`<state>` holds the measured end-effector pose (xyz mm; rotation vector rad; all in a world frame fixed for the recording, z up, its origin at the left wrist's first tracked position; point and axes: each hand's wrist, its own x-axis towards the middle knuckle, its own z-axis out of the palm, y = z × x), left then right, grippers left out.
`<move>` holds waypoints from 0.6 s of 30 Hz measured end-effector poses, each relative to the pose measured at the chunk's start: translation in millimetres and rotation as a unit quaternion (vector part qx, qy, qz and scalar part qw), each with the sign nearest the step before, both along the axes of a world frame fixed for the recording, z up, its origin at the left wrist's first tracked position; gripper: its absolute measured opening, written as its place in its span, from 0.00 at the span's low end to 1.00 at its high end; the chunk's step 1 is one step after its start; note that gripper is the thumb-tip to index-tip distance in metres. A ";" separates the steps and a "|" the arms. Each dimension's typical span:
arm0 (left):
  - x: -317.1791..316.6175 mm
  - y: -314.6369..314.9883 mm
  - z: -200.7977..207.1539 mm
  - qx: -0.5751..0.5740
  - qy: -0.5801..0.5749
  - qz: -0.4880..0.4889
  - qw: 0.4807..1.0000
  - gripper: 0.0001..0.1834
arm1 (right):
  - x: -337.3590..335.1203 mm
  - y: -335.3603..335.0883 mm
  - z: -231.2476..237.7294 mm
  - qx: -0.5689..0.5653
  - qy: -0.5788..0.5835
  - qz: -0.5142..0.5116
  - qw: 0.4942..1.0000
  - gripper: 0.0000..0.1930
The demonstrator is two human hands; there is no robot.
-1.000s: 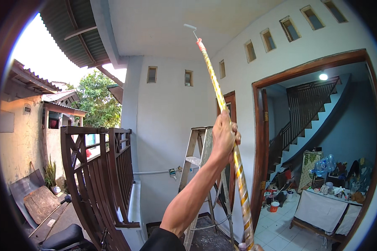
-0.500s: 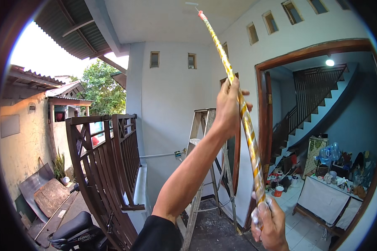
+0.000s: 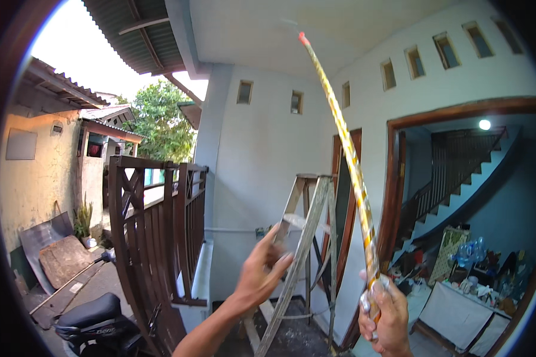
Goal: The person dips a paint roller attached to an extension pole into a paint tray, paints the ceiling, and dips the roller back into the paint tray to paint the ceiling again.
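Note:
A long pole wrapped in yellow, white and brown spiral stripes rises toward the ceiling. My right hand grips its lower end, with fingers wrapped around it. The pole's red tip is close below the ceiling. A pale, blurred roller-like piece shows just beyond the tip; whether it touches the ceiling is unclear. Away from the pole, my left hand is open, with thumb and fingers apart and nothing in it. It appears in front of a worn stepladder, beside the near rail.
At the left stands a dark slatted metal gate, with a motorbike seat below it. A wood-framed doorway at the right opens onto stairs and a cluttered, cloth-covered table. Small window openings line the upper walls.
My left hand has let go of the pole's middle and dropped down and left, toward the ladder. The right hand keeps its grip. The whole view has shifted slightly.

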<state>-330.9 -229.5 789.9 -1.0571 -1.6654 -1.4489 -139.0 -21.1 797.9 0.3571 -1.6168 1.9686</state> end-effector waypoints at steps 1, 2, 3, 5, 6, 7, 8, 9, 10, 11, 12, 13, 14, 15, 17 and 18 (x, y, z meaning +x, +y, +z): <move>-7.6 -25.5 -12.5 -0.016 0.031 0.082 0.996 0.35 | -2.7 -2.0 -1.9 -0.022 -0.012 0.010 1.000 0.22; -15.8 -50.1 -22.9 -0.023 0.000 0.118 0.993 0.33 | -4.6 -4.4 -5.2 -0.024 0.000 0.029 0.999 0.23; -25.0 -70.3 -30.8 -0.021 -0.051 0.142 0.988 0.32 | -7.6 -5.3 -7.4 -0.025 0.008 0.049 0.998 0.23; -40.0 -96.8 -41.9 0.003 -0.071 0.146 0.987 0.31 | -15.5 -5.8 -9.8 -0.021 0.013 0.046 0.999 0.24; -44.8 -104.6 -45.2 0.021 -0.091 0.147 0.985 0.30 | -19.3 -6.0 -10.6 -0.021 0.010 0.046 0.999 0.24; -47.5 -110.0 -46.9 0.030 -0.145 0.153 0.977 0.29 | -23.1 -4.1 -9.2 -0.013 0.016 0.038 0.999 0.25; -50.4 -109.3 -45.8 0.030 -0.137 0.138 0.981 0.28 | -26.3 -2.5 -7.8 -0.010 0.024 0.017 1.000 0.23; -52.1 -105.6 -42.9 0.031 -0.114 0.137 0.983 0.28 | -29.1 -0.2 -5.6 -0.006 0.033 -0.004 0.999 0.22; -53.0 -99.3 -37.6 0.007 -0.101 0.127 0.987 0.28 | -30.3 6.2 0.6 -0.014 0.013 -0.011 1.000 0.22; -53.1 -91.9 -30.5 -0.016 -0.094 0.111 0.989 0.28 | -27.4 12.8 6.2 -0.009 0.006 0.000 1.000 0.21; -52.6 -82.9 -22.3 -0.035 -0.095 0.088 0.991 0.28 | -26.7 18.0 12.0 0.007 0.023 0.014 1.000 0.20; -51.6 -72.5 -13.1 -0.039 -0.091 0.097 0.990 0.28 | -26.3 22.9 18.5 0.011 0.019 -0.004 1.000 0.20; -49.9 -61.2 -4.9 -0.056 -0.087 0.068 0.992 0.29 | -27.8 27.1 25.3 0.010 0.030 0.006 0.999 0.19; -46.0 -49.1 -0.1 -0.078 -0.089 0.042 0.992 0.29 | -28.7 32.9 33.8 0.019 0.035 0.007 0.999 0.18; -35.2 -25.8 -0.2 -0.082 -0.092 -0.015 0.992 0.30 | -33.2 43.2 50.4 0.027 0.037 -0.001 0.999 0.19; -29.6 -15.7 -4.0 -0.096 -0.114 -0.056 0.987 0.31 | -35.0 49.0 58.4 0.017 0.034 0.003 0.999 0.19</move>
